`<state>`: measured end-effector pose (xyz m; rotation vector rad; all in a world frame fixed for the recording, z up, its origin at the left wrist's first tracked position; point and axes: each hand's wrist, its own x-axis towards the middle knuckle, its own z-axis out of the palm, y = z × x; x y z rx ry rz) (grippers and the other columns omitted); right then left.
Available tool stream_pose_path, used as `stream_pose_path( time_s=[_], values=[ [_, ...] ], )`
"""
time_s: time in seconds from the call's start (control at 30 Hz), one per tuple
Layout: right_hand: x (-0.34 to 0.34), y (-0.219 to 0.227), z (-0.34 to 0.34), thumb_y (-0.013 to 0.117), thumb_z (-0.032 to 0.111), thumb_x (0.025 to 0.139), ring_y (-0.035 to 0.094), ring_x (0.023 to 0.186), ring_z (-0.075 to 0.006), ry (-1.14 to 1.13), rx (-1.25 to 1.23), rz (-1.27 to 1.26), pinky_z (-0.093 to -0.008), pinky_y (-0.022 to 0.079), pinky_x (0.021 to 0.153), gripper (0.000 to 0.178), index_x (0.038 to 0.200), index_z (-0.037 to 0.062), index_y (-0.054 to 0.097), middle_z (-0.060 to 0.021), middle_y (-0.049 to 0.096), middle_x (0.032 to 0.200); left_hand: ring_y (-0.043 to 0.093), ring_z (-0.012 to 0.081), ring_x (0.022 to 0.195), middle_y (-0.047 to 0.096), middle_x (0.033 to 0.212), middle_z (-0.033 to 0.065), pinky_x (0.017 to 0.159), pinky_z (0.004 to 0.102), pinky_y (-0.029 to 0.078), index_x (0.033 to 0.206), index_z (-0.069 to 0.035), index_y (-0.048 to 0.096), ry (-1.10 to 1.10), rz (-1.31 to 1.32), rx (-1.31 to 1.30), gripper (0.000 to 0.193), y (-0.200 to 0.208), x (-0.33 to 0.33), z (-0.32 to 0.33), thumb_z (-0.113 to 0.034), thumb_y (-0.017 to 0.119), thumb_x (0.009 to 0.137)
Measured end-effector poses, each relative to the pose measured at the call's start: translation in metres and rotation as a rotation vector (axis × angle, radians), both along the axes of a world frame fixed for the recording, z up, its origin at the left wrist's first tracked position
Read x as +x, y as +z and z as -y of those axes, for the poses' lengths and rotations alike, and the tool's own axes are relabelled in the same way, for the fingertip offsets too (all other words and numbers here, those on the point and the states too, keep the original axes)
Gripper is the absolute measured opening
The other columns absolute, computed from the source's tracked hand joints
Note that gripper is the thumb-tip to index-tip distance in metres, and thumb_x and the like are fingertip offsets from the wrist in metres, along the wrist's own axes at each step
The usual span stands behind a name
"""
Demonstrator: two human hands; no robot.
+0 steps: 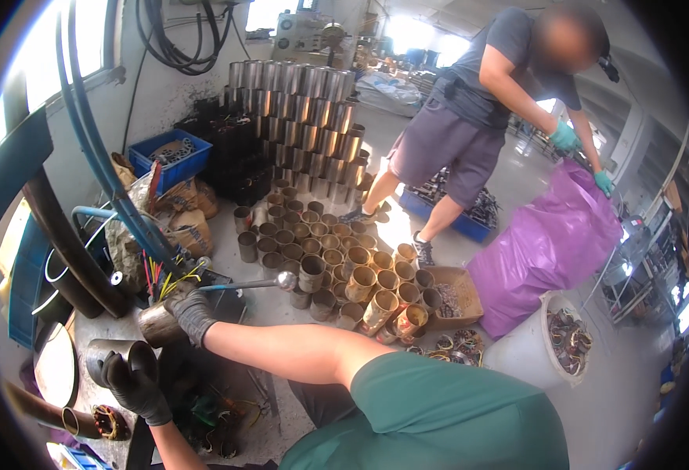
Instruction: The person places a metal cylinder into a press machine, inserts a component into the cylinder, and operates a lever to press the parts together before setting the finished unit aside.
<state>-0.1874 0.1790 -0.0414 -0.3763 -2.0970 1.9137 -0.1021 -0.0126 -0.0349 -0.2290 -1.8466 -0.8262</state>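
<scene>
My left hand (137, 392), in a dark glove, curls its fingers at the open end of a grey metal cylinder (110, 354) lying on its side on the workbench. My right hand (192, 312), gloved too, grips the end of a second metal cylinder (155, 325) just beyond it. Past my right hand a lever with a round metal ball (286, 280) sticks out to the right. Yellow and red wires (164, 282) stand up behind that hand. Nearer on the bench, a ring-shaped wound coil (110, 423) sits at the end of a tube.
Many open metal cylinders (311, 274) stand on the floor, with shiny ones (313, 82) stacked behind. A co-worker in grey (470, 110) holds a purple sack (544, 243) beside a white bin (524, 345) of coils. A cardboard box (458, 294) and a blue crate (168, 168) stand around.
</scene>
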Motion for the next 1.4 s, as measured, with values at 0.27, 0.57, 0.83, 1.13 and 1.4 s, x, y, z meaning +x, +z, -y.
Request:
stream_pose_path(
  time_s=[0.27, 0.57, 0.83, 1.13, 1.4],
  values=[
    [0.011, 0.0, -0.004, 0.064, 0.023, 0.092, 0.069, 0.098, -0.0316, 0.003, 0.931, -0.69, -0.0423, 0.054, 0.087, 0.069, 0.155, 0.0062, 0.041, -0.0194, 0.072, 0.105, 0.057, 0.0288, 0.129, 0.058, 0.142, 0.0148, 0.113, 0.0421, 0.044, 0.134, 0.009, 0.057, -0.287, 0.054, 0.771, 0.042, 0.005, -0.025, 0.076, 0.01, 0.059, 0.092],
    [0.028, 0.093, 0.042, 0.082, 0.025, 0.077, 0.065, 0.103, -0.0349, 0.499, 1.062, -0.891, -0.0468, 0.046, 0.101, 0.061, 0.132, 0.0101, 0.061, -0.012, 0.07, 0.112, 0.056, 0.0304, 0.125, 0.056, 0.138, 0.0183, 0.115, 0.0416, 0.039, 0.132, -0.006, 0.064, 0.009, 0.237, 0.211, 0.037, 0.035, 0.009, 0.153, -0.013, 0.069, 0.097],
    [0.018, 0.075, 0.04, 0.081, 0.0, 0.073, 0.067, 0.101, -0.0316, 0.394, 0.949, -0.95, -0.0428, 0.054, 0.091, 0.051, 0.121, 0.0117, 0.069, -0.0115, 0.072, 0.107, 0.066, 0.0182, 0.085, 0.07, 0.098, 0.0081, 0.081, 0.031, 0.057, 0.125, -0.009, 0.064, 0.135, 0.44, 0.256, 0.033, 0.031, 0.067, 0.172, -0.012, 0.073, 0.093],
    [0.004, 0.051, 0.022, 0.072, -0.004, 0.085, 0.071, 0.102, -0.0272, 0.48, 0.642, -0.659, -0.0366, 0.058, 0.09, 0.044, 0.127, 0.0071, 0.065, -0.0145, 0.071, 0.113, 0.064, 0.029, 0.118, 0.063, 0.132, 0.0148, 0.103, 0.0419, 0.051, 0.117, -0.012, 0.074, 0.39, 0.904, -0.303, 0.045, 0.04, 0.103, 0.157, -0.025, 0.087, 0.076],
    [0.029, 0.061, -0.008, 0.056, -0.016, 0.092, 0.07, 0.104, -0.0164, 0.672, 0.201, -0.57, -0.0304, 0.056, 0.094, 0.035, 0.122, 0.0002, 0.066, -0.0081, 0.074, 0.109, 0.062, 0.034, 0.119, 0.058, 0.135, 0.0172, 0.101, 0.0401, 0.052, 0.102, -0.003, 0.075, 0.105, 0.905, 0.019, 0.038, 0.025, 0.086, 0.153, -0.017, 0.09, 0.07]
  ],
)
